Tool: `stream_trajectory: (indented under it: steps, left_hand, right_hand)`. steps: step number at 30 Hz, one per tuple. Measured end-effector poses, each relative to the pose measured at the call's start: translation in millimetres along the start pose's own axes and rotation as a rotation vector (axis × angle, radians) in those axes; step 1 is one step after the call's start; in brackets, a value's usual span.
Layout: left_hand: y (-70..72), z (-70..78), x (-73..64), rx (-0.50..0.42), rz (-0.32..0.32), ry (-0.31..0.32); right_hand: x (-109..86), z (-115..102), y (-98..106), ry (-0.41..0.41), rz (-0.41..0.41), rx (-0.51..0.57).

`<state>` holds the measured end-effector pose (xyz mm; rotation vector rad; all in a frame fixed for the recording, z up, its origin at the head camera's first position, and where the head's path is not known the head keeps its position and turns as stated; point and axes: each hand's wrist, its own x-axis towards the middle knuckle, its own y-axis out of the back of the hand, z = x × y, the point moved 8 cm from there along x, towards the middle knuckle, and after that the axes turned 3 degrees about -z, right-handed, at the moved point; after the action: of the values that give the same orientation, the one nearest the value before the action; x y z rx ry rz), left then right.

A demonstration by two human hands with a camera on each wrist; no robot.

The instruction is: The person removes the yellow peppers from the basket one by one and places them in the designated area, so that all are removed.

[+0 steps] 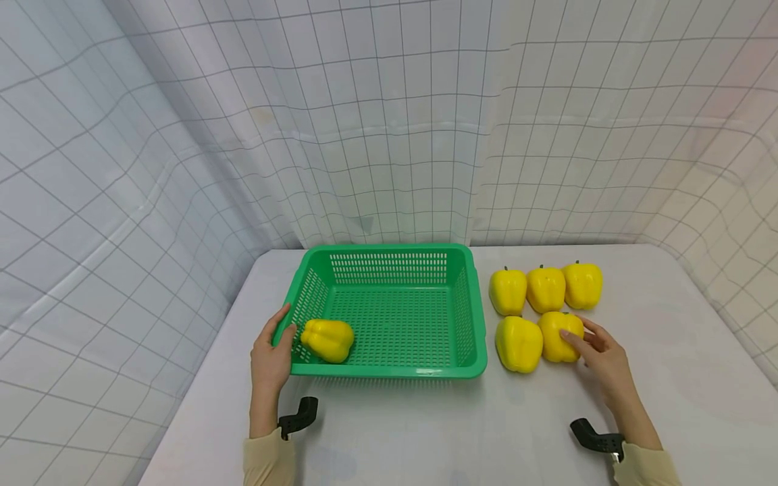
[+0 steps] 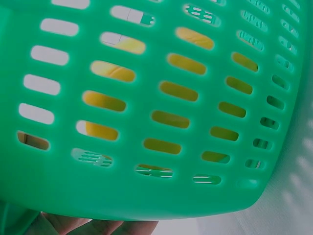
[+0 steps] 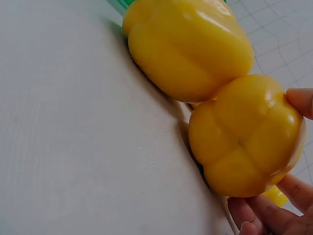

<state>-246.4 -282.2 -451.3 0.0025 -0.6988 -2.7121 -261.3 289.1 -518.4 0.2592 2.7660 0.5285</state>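
Observation:
My left hand [image 1: 271,354] grips the left rim of a green plastic basket [image 1: 389,371], thumb inside and fingers outside. In the left wrist view the slotted basket wall [image 2: 122,191] fills the frame, with fingers [image 2: 98,226] along its edge. One yellow bell pepper [image 1: 329,340] lies on its side in the basket's near left corner. On the right, my right hand [image 1: 602,358] holds another yellow bell pepper [image 1: 556,337] between thumb and fingers. That pepper [image 3: 244,137] sits low over the table, right beside a neighbouring bell pepper [image 3: 188,49].
Beside the held one stands a bell pepper [image 1: 519,344]; behind are three more in a row, a left [image 1: 508,291], a middle [image 1: 546,289] and a right pepper [image 1: 583,286]. White cloth covers the table [image 1: 425,432]. A gridded curtain [image 1: 401,169] hangs behind.

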Motion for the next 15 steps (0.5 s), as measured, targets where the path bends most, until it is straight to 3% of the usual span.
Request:
stream_trajectory:
  steps: [15]
  left_hand:
    - [0.5,1.7,-0.8,0.015,-0.004,0.007]
  right_hand:
    - [1.2,1.6,-3.4,-0.012,-0.074,-0.023]
